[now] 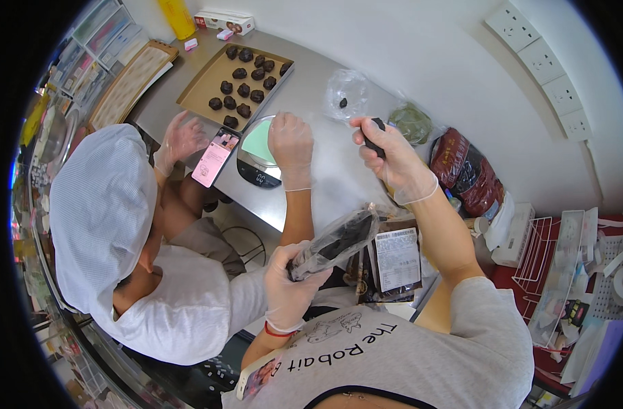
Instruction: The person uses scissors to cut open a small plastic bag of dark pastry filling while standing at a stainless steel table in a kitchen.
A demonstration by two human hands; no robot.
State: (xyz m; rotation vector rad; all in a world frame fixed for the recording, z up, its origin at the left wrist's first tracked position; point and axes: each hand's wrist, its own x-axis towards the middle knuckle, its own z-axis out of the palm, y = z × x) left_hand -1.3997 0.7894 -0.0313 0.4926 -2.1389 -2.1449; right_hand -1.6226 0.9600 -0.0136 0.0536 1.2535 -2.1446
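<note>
In a clear glove, my left hand (296, 291) grips a clear plastic bag (311, 253) with a block of dark paste (344, 237) in it. The bag slants up toward the right above the table's front edge. My right hand (395, 158), gloved too, has its fingers closed around a dark lump (375, 138) over the steel table. Beyond that hand lies a crumpled clear bag (346, 89) with a small dark piece (343, 103) on it. A dark printed packet with a white label (397, 259) is to the right of my left hand.
A co-worker (107, 225) in a white cap sits at left, gloved hands near a phone (216, 158) and a kitchen scale (250, 174) with a green sheet. Behind stands a tray (201, 84) with several dark balls. A green wrapped mass (410, 122) and red packet (464, 171) lie by the wall.
</note>
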